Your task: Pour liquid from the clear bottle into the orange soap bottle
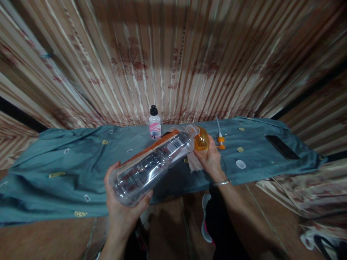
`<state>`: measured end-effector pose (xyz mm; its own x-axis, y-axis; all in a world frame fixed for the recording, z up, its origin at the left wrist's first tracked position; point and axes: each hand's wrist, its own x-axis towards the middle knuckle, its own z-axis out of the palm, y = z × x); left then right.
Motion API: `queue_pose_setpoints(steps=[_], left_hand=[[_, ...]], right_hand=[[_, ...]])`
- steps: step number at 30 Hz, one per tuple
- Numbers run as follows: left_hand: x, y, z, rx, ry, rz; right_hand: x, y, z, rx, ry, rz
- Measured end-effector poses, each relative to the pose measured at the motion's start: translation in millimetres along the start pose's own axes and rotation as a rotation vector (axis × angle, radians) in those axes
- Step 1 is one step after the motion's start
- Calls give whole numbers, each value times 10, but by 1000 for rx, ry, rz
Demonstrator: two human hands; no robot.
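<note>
My left hand (121,207) grips the base of a large clear plastic bottle (151,164) with an orange-edged label, tipped almost level with its mouth pointing away and right. The mouth meets the opening of a small orange container (202,140), which my right hand (210,160) holds over the teal cloth (54,162). A pale rag (193,163) lies under my right hand. An orange pump dispenser head (220,139) with a long white tube lies on the cloth just right of the container.
A small clear bottle (155,124) with a black cap and pink label stands at the back by the striped curtain (173,61). A dark phone (282,147) and a white cap (240,164) lie on the cloth to the right. Brown tiled floor lies below.
</note>
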<state>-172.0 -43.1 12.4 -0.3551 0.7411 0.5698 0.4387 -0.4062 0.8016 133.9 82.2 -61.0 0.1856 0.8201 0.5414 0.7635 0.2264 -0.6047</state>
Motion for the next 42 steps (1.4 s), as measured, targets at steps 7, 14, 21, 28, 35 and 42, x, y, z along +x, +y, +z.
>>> queue_pose_setpoints(steps=[7, 14, 21, 28, 35, 42], left_hand=[[-14, -7, -15, -28, -2, -39], [-14, -11, 1, -43, -3, -88], [-12, -1, -4, 0, 2, -57], [-6, 16, -6, 0, 8, -102], [7, 28, -7, 15, 6, -115], [4, 58, 21, -10, -4, -55]], right_hand=[[-3, -10, -16, -1, -15, -1], [-1, 2, 12, -12, 25, -30], [3, -27, -19, -7, -1, -8], [3, -19, -18, -7, 0, -3], [-1, -5, -24, -12, -18, 5], [-7, 2, -6, -12, 11, -7]])
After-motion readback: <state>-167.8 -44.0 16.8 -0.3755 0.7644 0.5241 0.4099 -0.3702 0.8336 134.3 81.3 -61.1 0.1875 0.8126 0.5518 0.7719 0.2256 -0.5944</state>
